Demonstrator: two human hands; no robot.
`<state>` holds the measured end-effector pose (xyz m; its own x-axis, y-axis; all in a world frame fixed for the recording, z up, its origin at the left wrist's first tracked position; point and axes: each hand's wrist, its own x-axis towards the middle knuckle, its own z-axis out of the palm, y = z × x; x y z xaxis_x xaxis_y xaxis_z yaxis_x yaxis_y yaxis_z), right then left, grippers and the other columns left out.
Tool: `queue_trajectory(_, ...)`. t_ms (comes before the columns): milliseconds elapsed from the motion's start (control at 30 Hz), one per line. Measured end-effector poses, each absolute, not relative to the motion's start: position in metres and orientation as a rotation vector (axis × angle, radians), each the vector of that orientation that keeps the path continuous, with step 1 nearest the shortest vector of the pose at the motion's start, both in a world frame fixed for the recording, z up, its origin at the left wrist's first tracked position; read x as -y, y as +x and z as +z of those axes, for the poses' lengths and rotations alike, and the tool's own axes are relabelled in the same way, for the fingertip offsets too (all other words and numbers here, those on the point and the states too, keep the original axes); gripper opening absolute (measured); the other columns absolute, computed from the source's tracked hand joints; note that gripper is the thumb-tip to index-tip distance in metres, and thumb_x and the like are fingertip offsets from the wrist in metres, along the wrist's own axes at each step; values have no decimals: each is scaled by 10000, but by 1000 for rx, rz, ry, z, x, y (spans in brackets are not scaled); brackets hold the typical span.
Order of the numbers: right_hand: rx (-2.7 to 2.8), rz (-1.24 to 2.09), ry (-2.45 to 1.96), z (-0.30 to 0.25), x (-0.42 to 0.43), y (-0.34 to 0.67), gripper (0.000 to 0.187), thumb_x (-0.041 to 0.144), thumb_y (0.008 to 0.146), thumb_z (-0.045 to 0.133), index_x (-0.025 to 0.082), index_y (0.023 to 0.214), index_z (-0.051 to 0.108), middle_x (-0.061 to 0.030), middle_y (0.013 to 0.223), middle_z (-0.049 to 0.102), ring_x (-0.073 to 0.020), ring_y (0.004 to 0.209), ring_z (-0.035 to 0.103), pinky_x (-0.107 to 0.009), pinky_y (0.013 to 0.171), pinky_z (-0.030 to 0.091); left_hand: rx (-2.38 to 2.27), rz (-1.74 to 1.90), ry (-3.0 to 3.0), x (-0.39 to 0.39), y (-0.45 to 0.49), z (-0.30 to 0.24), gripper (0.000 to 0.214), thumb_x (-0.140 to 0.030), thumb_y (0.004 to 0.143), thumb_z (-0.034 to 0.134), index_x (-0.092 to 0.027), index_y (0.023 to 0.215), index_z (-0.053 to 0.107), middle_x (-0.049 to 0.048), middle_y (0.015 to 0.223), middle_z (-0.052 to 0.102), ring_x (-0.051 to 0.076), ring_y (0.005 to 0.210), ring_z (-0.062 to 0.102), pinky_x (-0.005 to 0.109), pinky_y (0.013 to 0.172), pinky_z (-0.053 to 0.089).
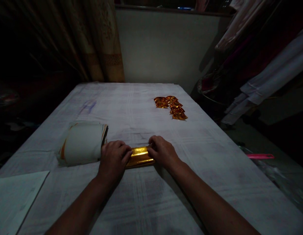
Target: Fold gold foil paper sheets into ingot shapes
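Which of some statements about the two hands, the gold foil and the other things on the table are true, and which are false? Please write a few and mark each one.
1. The left hand and the right hand both touch the folded gold foil sheet. True.
2. The pile of small folded gold pieces lies right beside the left hand. False: it lies farther back on the right side, apart from both hands.
3. A stack of white-backed sheets lies just left of the left hand. True.
4. The table cloth is dark red. False: it is white.
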<state>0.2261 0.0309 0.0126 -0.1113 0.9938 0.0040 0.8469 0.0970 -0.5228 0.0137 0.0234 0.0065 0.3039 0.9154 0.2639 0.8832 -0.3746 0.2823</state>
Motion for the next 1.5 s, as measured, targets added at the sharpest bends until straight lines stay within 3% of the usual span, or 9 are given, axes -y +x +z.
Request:
queue_trajectory(200,2465,431,-1543,22,-35,228,187,108,809,691,267,736,755,-10,955,709,-198,929,596,-280,657,351,-1648,442,2583,-17,15,21,111,-349,859,685,-245,884,711,52,951,719,303,983,617,497,955,349)
queue_trajectory(400,2510,465,-1550,24,-34,227,164,149,853,665,257,904,777,-29,1033,740,-206,949,616,-296,747,405,-1641,414,2593,-12,18,22,157,-371,852,694,-222,898,696,72,1008,709,303,988,617,499,951,351)
queue_trajectory(633,2309,172,-1833,23,-12,196,205,357,943,606,182,933,713,-121,982,688,-269,951,584,-355,746,401,-1663,424,2611,-8,20,21,169,-366,869,669,-209,928,678,92,1014,703,317,1019,604,494,939,351)
queue_trajectory(933,2252,153,-1672,0,1,206,214,410,885,666,203,937,642,-93,1030,660,-270,996,550,-366,801,374,-1633,414,2624,-4,16,17,279,-458,888,649,-203,998,676,94,1028,700,319,1025,618,487,946,367)
queue_trajectory(1500,2182,292,-1586,-8,13,230,244,360,858,728,230,1059,681,-91,1229,657,-277,1156,552,-414,946,368,-1589,412,2541,-1,14,18,260,-357,846,672,-196,1051,664,100,1090,692,329,1080,623,500,971,379)
